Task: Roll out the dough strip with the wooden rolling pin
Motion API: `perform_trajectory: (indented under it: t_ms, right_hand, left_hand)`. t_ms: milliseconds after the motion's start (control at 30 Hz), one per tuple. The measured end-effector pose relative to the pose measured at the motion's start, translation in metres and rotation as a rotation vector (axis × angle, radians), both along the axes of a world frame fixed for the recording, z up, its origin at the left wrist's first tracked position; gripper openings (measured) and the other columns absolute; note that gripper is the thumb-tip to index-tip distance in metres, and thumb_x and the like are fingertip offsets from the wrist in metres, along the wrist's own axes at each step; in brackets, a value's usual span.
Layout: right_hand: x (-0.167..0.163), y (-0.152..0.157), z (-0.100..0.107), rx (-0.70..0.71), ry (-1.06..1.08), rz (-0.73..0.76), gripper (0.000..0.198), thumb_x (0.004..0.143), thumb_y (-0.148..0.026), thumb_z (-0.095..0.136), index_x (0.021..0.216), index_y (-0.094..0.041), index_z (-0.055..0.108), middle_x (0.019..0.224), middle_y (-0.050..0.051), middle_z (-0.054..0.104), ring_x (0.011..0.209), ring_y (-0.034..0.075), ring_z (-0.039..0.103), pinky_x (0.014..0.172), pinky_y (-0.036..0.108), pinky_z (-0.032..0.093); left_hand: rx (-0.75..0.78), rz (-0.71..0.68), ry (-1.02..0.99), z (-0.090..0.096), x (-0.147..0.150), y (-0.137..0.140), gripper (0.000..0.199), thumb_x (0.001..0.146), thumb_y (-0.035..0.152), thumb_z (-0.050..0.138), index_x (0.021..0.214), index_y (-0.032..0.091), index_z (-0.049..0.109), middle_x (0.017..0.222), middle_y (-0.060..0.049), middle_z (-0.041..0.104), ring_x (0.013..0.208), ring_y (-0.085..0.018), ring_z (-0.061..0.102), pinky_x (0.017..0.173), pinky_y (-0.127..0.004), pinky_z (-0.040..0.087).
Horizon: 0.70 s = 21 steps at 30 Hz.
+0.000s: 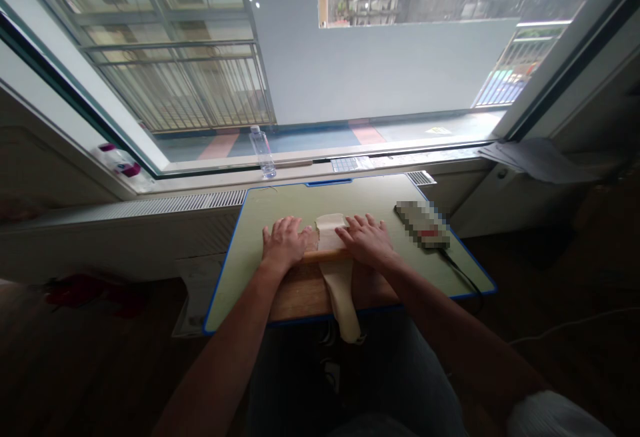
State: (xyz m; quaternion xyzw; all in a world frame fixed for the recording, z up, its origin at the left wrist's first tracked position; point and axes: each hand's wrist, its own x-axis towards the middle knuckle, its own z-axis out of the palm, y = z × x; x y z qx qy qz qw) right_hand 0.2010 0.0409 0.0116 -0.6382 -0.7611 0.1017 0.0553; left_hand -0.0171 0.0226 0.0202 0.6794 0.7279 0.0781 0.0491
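A long, flat, pale strip that looks like rolled dough runs down the middle of a wooden board. Its near end hangs over the table's front edge. Across the strip lies a wooden rolling pin, its ends hidden beneath my hands. My left hand rests palm down over the left end, fingers stretched out forward. Over the right end lies my right hand, flat with fingers spread, its thumb side touching or very near the strip's edge. Both wrists are low and level with the pin.
The board stands on a small pale-green table with a blue rim. A phone-like device, blurred out, lies at right with a cable. On the windowsill are a clear bottle, a pink-labelled bottle and papers.
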Motion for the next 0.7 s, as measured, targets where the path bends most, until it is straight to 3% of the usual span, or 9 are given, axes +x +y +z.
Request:
perform_trajectory:
  t_ms: [167,333,567,700]
  right_hand:
    - [0.001,-0.008,-0.004,-0.008,-0.027,0.007,0.073,0.109,-0.063,0.035,0.17,-0.024,0.043,0.175,0.01,0.041,0.163,0.04,0.029,0.129,0.064,0.024]
    - [0.004,-0.023,-0.009,0.069,-0.048,0.013,0.07,0.109,-0.06,0.037,0.168,-0.023,0.046,0.173,0.009,0.045,0.161,0.039,0.033,0.128,0.06,0.026]
    - [0.013,-0.068,-0.018,0.272,-0.036,0.069,0.064,0.112,-0.058,0.035,0.163,-0.022,0.052,0.172,0.009,0.047,0.16,0.036,0.034,0.128,0.059,0.025]
    - [0.014,-0.069,-0.02,0.291,-0.028,0.071,0.063,0.112,-0.057,0.036,0.163,-0.023,0.053,0.172,0.01,0.047,0.161,0.035,0.033,0.128,0.059,0.024]
  left_hand:
    - [-0.11,-0.02,0.023,-0.01,-0.003,0.007,0.065,0.11,0.058,0.029,0.164,0.029,0.049,0.176,-0.008,0.041,0.164,-0.03,0.034,0.133,-0.066,0.026]
    - [-0.156,-0.043,0.012,-0.012,-0.004,-0.007,0.068,0.109,0.059,0.028,0.168,0.029,0.044,0.179,-0.007,0.036,0.165,-0.032,0.032,0.133,-0.069,0.023]
    - [0.005,-0.047,0.077,-0.017,0.006,-0.054,0.059,0.11,0.049,0.036,0.164,0.032,0.051,0.174,-0.007,0.045,0.162,-0.033,0.039,0.132,-0.067,0.027]
    - [0.038,-0.046,0.072,-0.018,0.007,-0.058,0.058,0.11,0.048,0.038,0.163,0.03,0.053,0.172,-0.009,0.047,0.161,-0.034,0.04,0.131,-0.068,0.028]
